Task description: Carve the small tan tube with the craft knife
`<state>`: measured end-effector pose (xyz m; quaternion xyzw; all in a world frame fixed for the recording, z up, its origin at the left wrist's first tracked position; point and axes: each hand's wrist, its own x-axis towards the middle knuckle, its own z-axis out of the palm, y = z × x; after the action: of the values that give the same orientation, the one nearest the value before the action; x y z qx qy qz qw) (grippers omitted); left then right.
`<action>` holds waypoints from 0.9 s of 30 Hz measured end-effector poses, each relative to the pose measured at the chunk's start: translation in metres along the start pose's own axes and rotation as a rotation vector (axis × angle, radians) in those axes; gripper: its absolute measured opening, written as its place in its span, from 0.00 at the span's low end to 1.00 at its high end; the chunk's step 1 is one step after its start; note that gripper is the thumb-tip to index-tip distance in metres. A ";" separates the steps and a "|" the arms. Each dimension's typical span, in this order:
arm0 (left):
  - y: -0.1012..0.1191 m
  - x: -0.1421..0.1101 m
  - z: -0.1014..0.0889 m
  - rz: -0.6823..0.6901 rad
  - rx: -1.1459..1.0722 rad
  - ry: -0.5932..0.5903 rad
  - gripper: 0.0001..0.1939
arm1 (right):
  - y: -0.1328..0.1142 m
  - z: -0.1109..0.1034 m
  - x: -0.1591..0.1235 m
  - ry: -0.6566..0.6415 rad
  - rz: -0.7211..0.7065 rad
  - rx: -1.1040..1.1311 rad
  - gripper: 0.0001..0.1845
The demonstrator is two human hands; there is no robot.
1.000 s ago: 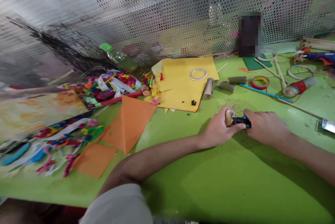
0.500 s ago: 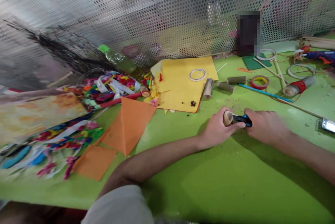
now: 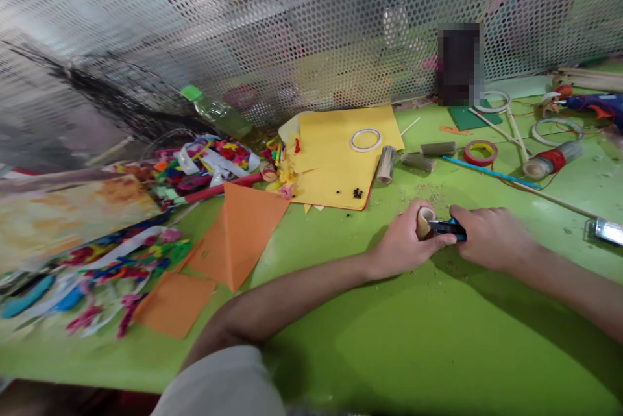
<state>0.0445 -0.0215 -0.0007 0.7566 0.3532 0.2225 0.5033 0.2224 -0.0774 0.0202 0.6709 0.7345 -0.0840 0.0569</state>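
Observation:
My left hand (image 3: 402, 241) is wrapped round a short hollow bamboo tube (image 3: 425, 222), its open end turned toward my other hand. In my right hand (image 3: 491, 234) I grip a box cutter (image 3: 452, 228) with a black and blue body, its blade at the rim of the tube. The left thumb stretches along below the cutter, close to its body. Small shavings (image 3: 428, 194) lie on the green table (image 3: 389, 344) just beyond my hands. Three more tube pieces rest farther back, one of them an upright-looking bamboo piece (image 3: 386, 164).
Yellow paper (image 3: 335, 156) bears a tape roll (image 3: 366, 140) and black beads. Orange paper (image 3: 243, 234) and colourful craft scraps (image 3: 131, 273) spread leftward. A red tape roll (image 3: 480, 152), blue stick (image 3: 491, 172) and glue gun (image 3: 591, 103) lie right. Perforated metal (image 3: 341, 26) stands behind.
The cutter's blade has shifted slightly at the tube's rim, and its body sits at a slightly different angle. Both hands keep their grips; the whole view has moved a little.

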 end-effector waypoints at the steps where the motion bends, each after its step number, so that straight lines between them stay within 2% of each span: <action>1: 0.000 0.000 0.000 -0.006 0.007 -0.002 0.25 | 0.000 0.000 0.000 0.000 0.002 0.001 0.12; 27: -0.004 0.003 0.001 -0.047 0.001 0.043 0.27 | -0.001 0.001 0.002 0.010 0.034 -0.017 0.11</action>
<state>0.0457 -0.0190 -0.0043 0.7433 0.3817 0.2269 0.5003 0.2215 -0.0758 0.0189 0.6833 0.7239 -0.0734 0.0601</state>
